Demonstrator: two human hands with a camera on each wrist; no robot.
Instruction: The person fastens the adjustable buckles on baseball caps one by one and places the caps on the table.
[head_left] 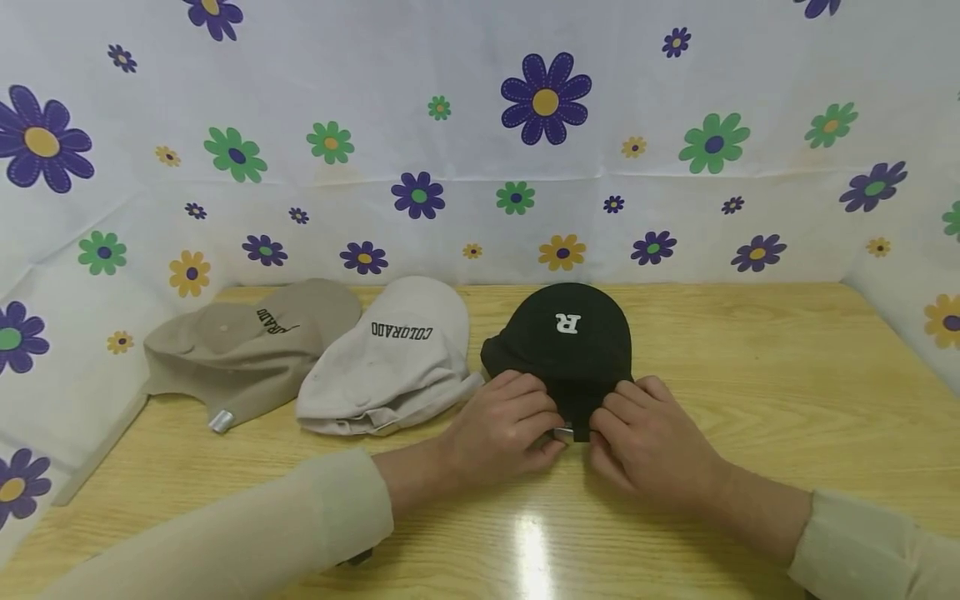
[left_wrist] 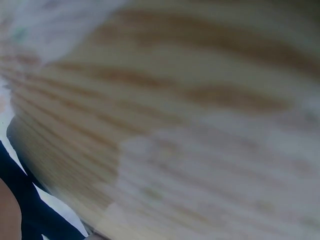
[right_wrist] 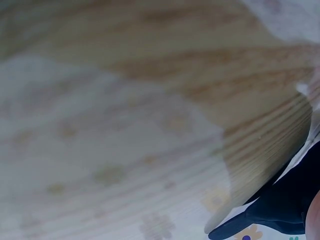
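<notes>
A black baseball cap (head_left: 525, 342) with a white letter R lies on the wooden table, its brim toward the back wall. My left hand (head_left: 506, 425) grips its near left edge beside a small metal buckle (head_left: 564, 434). The near right edge is pinched in the curled fingers of my right hand (head_left: 648, 437). In the left wrist view a dark piece of the cap (left_wrist: 30, 210) shows at the lower left corner. Dark cap fabric (right_wrist: 280, 207) also appears at the lower right of the right wrist view, with a strap end sticking out.
Left of the black cap lies a light grey cap (head_left: 390, 358) lettered COLORADO. Farther left, a tan cap (head_left: 247, 350) with similar lettering lies partly behind it. Flower-printed white cloth (head_left: 465, 67) stands along the back and sides of the table (head_left: 780, 375).
</notes>
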